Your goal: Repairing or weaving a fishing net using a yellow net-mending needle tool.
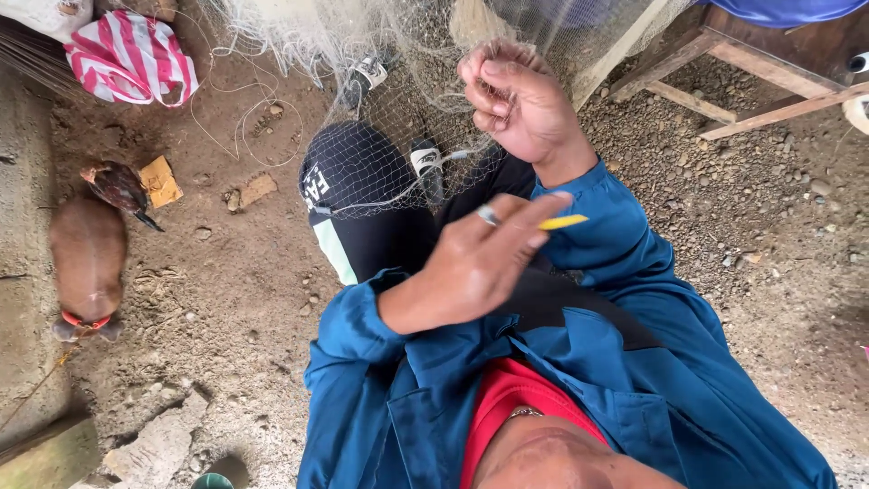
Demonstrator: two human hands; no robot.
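The right hand (pixel 511 100) is clenched on a bunch of fishing net (pixel 407 81) — far side, over the knee. The left hand (pixel 480 263), nearer, pinches a yellow tool (pixel 561 221) — probably a netting needle.

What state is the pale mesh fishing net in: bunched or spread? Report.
Both: net bunched in right hand, spread over black-clad knee.

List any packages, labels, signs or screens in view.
Bag: top left on the dirt, slumped, red and white stripes.
Cardboard scrap: left on the ground, flat, tan.
Trouser print: white lettering on black knee, under the net gripped by the right hand.
Yellow tool in the left hand: plain, unlabelled.
No signs or screens.
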